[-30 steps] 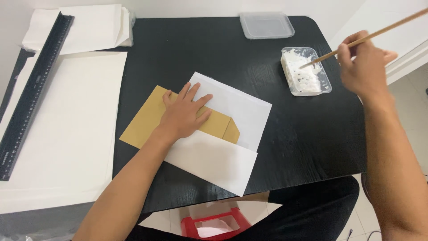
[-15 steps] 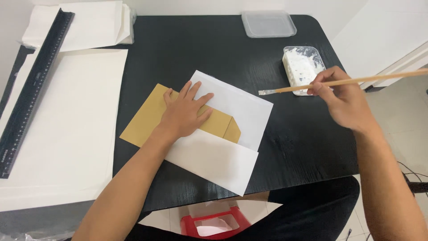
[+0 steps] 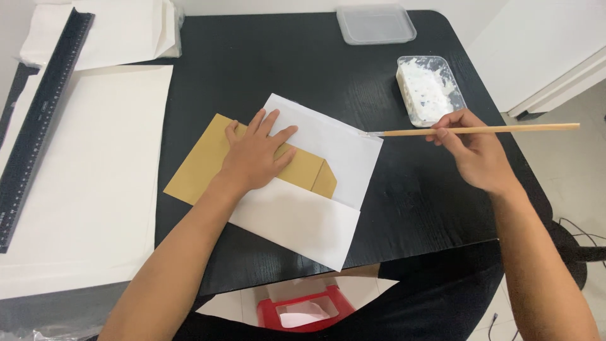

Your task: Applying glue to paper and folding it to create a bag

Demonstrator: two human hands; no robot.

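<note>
1. Near edge: red plastic stool and loose white sheet below the black wooden table. Well clear of both hands; small risk only if something slides off the table edge.
2. Left hand pressed flat, fingers spread, on tan paper envelope tucked into folded white paper sheet. Nothing gripped, only weighed down. Any easing of pressure likely lets envelope skew inside the fold.
3. Right hand pinching thin wooden-handled brush, bristle tip at the white sheet's right corner. Overloaded tip probably smears paste past the edge onto the table.
4. Clear plastic tray of white paste just behind right hand. Backswing of the long handle could knock it.
5. Far: clear plastic lid, black ruler, large cream sheets at left. Stray drips would spoil them.
</note>
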